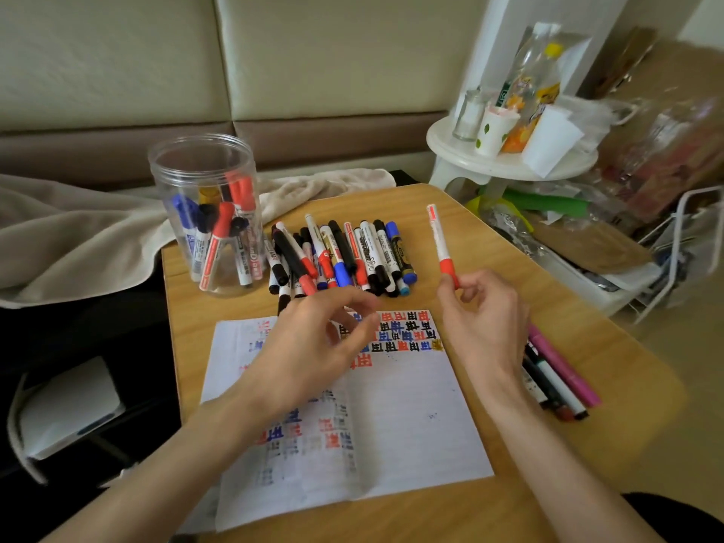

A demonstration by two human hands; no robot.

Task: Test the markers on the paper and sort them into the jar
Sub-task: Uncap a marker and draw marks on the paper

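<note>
Over the right half of the table (509, 244), your right hand (482, 319) pinches a red marker (440, 241) by its red end between thumb and forefinger, the other fingers curled in loosely. The white barrel stands up and away from you, leaning a touch left, clear of the wood. Your left hand (313, 346) hovers above the far part of the paper (411, 425), fingers loosely curled, thumb and forefinger close together, and nothing shows in its grasp. That paper lies flat across the middle of the table, reaching toward the near edge, with rows of red, blue and black test marks along its far edge and fainter ones down its left side. Just beyond it, a pile of markers (344, 252) lies heaped side by side near the far edge, red, blue and black caps mixed. At the far-left corner stands the jar (196, 150), clear, lidless, upright, with a handful of red, blue and black markers leaning inside. By the right edge, partly under your right wrist, a few more markers (548, 386) lie together, a pink one (564, 366) outermost. Off the table, a beige blanket (78, 237) is bunched to the left, and a white stool (509, 166) to the right carries a bottle (536, 84) and a paper cup (494, 129).
</note>
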